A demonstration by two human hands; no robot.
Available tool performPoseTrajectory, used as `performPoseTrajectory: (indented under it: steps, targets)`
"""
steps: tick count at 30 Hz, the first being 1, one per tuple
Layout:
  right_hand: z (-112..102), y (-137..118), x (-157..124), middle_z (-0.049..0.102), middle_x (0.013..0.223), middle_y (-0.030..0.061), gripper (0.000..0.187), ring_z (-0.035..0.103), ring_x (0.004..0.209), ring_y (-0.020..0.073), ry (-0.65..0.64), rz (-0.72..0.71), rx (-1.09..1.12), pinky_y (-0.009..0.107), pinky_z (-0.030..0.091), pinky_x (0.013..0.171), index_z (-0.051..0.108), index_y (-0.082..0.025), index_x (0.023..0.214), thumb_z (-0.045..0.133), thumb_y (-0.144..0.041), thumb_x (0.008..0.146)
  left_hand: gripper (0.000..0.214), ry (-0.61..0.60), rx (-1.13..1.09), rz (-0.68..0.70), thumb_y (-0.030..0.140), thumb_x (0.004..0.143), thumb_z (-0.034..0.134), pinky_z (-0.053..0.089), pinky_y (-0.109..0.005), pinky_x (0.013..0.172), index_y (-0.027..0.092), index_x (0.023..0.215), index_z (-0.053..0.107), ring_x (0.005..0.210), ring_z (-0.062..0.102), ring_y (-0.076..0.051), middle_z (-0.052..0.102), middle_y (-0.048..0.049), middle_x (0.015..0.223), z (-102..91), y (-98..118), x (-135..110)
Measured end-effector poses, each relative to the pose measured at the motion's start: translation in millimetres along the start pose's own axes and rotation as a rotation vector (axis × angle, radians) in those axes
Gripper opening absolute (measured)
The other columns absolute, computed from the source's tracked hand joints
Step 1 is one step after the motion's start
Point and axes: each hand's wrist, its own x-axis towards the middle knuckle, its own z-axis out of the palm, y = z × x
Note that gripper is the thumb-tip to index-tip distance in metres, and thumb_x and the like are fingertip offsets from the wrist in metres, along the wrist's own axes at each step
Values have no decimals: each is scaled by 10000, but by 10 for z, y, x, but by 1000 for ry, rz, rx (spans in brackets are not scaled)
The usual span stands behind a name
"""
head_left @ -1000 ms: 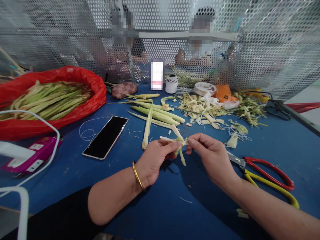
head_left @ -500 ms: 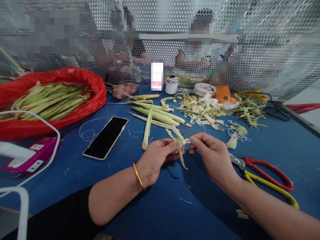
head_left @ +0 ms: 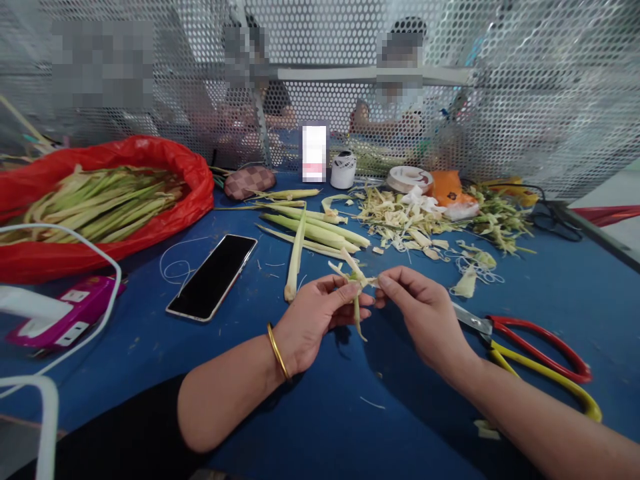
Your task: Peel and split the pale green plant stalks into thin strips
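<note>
Over the blue table, my left hand (head_left: pixel 327 307) pinches a small piece made of crossed pale-green leaf strips (head_left: pixel 356 275) between thumb and fingers. Loose ends of the strips stick out upward and hang down below the fingers. My right hand (head_left: pixel 417 300) is closed on one strip end at the piece's right side, thumb against forefinger. Beyond the hands lie several long green husk leaves (head_left: pixel 320 232), one of them pointing toward me. The scissors (head_left: pixel 535 353), with one red and one yellow handle, rest beside my right forearm, blades partly hidden behind it.
A red plastic bag (head_left: pixel 197 173) full of leaves stands at left, near a purple power strip (head_left: pixel 67 313) and a dark phone (head_left: pixel 215 277). Leaf scraps (head_left: pixel 395 217), tape roll (head_left: pixel 410 179) and thread spool (head_left: pixel 343 171) lie at the back before a perforated metal screen (head_left: pixel 320 40), with people behind.
The held leaf piece has turned slightly, its hanging end shifting a little left and down. My right hand has moved marginally left, still pinching the strip.
</note>
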Motion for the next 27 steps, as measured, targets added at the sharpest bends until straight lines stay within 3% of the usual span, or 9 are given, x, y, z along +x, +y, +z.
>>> performPoseTrajectory:
  steps: [4, 9, 14, 18, 22, 25, 27]
  targets:
    - [0, -10, -5, 588, 630, -8, 203, 567, 610, 146, -19, -26, -34, 267, 454, 610, 599, -192, 724, 595, -357, 842, 158, 3, 14, 6, 283, 803, 696, 501, -222, 675, 141, 849, 644, 615, 638, -90, 706, -34, 758, -2, 13, -2]
    - [19, -1, -33, 587, 638, -8, 186, 562, 609, 140, -59, -97, -121, 251, 442, 601, 593, -195, 721, 567, -309, 866, 282, 75, 72, 56, 416, 837, 625, 495, -221, 572, 139, 790, 623, 544, 611, -101, 659, -22, 672, 1, 15, 11]
    - [40, 24, -62, 583, 626, -8, 223, 541, 607, 136, -106, -154, -208, 251, 412, 582, 581, -196, 692, 539, -299, 886, 354, 251, 338, 249, 436, 868, 556, 396, -201, 429, 159, 648, 550, 394, 481, -75, 543, 30, 510, -31, -38, 67]
    - [35, 46, -62, 566, 600, -16, 247, 526, 577, 132, -101, -122, -234, 258, 395, 567, 558, -198, 667, 530, -300, 891, 429, 273, 474, 367, 496, 866, 527, 309, -207, 383, 189, 571, 472, 368, 396, -76, 432, 58, 441, -78, -55, 82]
    - [14, 34, -54, 571, 619, -12, 246, 531, 599, 136, -94, -151, -226, 262, 397, 584, 577, -199, 674, 531, -303, 892, 454, 293, 601, 399, 481, 883, 502, 273, -217, 408, 195, 538, 428, 385, 341, -75, 375, 68, 425, -99, -20, 63]
    - [-5, 3, -40, 620, 745, 10, 153, 560, 704, 153, 17, -210, -224, 269, 415, 646, 644, -195, 818, 574, -320, 871, 438, 294, 814, 478, 429, 891, 512, 292, -220, 470, 182, 535, 447, 440, 370, -77, 417, 60, 458, -93, 1, 40]
    - [-8, -15, -36, 635, 790, 20, 157, 565, 740, 159, 3, -206, -196, 270, 422, 667, 657, -189, 867, 616, -338, 840, 398, 263, 896, 533, 390, 894, 518, 299, -222, 504, 177, 561, 471, 482, 387, -82, 439, 58, 494, -84, -4, 27]
